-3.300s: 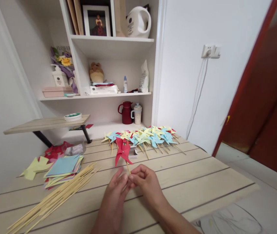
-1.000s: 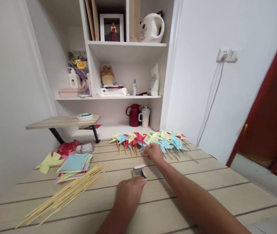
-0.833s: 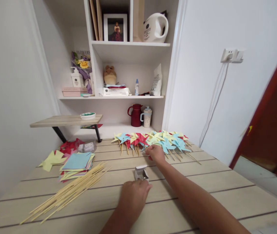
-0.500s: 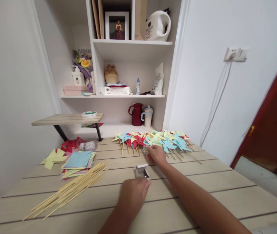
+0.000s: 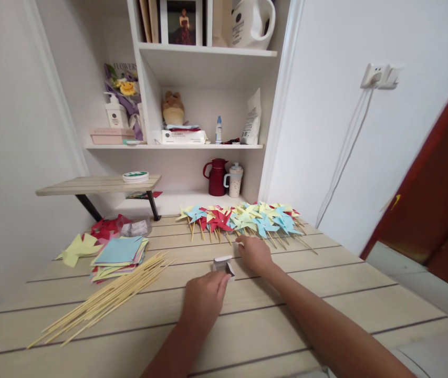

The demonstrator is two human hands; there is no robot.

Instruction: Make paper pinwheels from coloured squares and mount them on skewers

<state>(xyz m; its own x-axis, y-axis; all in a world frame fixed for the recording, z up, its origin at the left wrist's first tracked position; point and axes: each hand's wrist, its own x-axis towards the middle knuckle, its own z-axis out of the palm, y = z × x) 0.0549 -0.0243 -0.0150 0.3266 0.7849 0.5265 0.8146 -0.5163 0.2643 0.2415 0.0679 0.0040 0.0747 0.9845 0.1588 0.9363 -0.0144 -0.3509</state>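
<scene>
My left hand (image 5: 204, 295) is closed, with thumb and forefinger pinched at the near edge of a small open white box (image 5: 222, 261). Whatever lies between those fingertips is too small to make out. My right hand (image 5: 254, 255) reaches further forward, just short of a bunch of paper pinwheels (image 5: 243, 220) in red, light blue and pale yellow on thin wooden sticks. Its fingers are curled, and their tips are partly hidden by the hand. The pinwheels lie at the back of the wooden table (image 5: 271, 331), sticks pointing toward me.
Several loose wooden sticks (image 5: 105, 299) lie at the left, beside a stack of coloured paper squares (image 5: 119, 252). Behind are a yellow paper pinwheel shape (image 5: 79, 249), red paper pieces (image 5: 107, 226) and a clear container (image 5: 136, 228). A small raised shelf (image 5: 97, 185) stands back left.
My right hand has drawn back slightly toward me from the pinwheels. A red patch under it no longer shows. My left hand stays at the small box. The view has shifted a little.
</scene>
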